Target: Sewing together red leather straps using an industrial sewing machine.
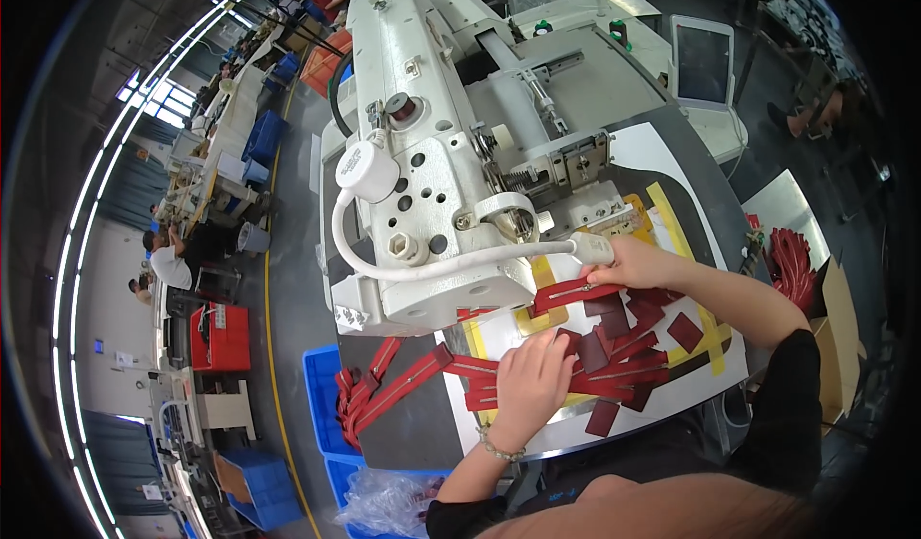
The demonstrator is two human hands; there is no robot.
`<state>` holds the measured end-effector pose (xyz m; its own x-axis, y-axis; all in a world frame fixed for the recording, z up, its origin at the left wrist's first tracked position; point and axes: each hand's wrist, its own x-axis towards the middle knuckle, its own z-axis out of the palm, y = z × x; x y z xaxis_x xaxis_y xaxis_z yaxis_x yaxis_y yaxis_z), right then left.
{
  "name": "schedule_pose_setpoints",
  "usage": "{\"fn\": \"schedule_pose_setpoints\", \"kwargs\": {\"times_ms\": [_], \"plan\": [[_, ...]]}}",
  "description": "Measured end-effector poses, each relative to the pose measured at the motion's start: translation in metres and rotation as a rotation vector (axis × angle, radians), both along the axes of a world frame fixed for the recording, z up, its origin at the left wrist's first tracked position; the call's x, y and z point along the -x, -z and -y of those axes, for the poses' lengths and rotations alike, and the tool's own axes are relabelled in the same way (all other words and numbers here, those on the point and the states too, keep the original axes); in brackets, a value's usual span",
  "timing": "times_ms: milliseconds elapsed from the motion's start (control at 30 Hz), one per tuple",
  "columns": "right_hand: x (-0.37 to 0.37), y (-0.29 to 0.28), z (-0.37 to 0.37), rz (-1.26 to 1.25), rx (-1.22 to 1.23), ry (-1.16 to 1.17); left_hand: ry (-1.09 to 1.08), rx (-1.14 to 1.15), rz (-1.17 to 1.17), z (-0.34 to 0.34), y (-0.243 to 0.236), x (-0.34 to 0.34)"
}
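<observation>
My right hand (631,262) pinches the end of a red zipper (566,295), which reaches under the head of a large white industrial sewing machine (427,175). My left hand (532,382) lies over several red zippers (614,378) on the white work plate, its fingers stretched out close together; the thumb is mostly hidden. Dark red square patches (684,332) are scattered among the zippers, close to both hands. From beside my left hand, a chain of joined zippers (408,378) runs left across the dark table edge.
A blue bin (323,400) at the table's left edge holds the zippers' trailing ends. Clear plastic (384,499) lies in another bin below it. More red zippers (791,266) hang at the right, near a cardboard box (837,342). A screen (702,64) stands beyond the table.
</observation>
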<state>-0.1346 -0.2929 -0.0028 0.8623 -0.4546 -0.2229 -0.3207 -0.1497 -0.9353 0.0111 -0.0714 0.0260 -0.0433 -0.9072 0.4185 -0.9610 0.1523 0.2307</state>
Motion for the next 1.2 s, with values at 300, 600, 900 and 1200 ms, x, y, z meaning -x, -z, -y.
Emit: {"fn": "schedule_pose_setpoints", "kwargs": {"times_ms": [300, 600, 900, 1200], "plan": [[-0.024, 0.016, 0.032, 0.069, 0.209, -0.234, 0.06, -0.196, 0.098, 0.023, 0.021, 0.004], [-0.038, 0.02, 0.006, 0.319, 0.551, -0.029, 0.017, -0.254, 0.129, 0.025, 0.04, 0.003], [-0.058, 0.015, -0.019, 0.343, -0.015, 0.242, 0.095, -0.16, 0.081, 0.02, 0.032, 0.0], [-0.008, -0.023, -0.036, 0.23, 0.63, -0.296, 0.259, 0.105, 0.111, 0.011, 0.024, -0.013]]}}
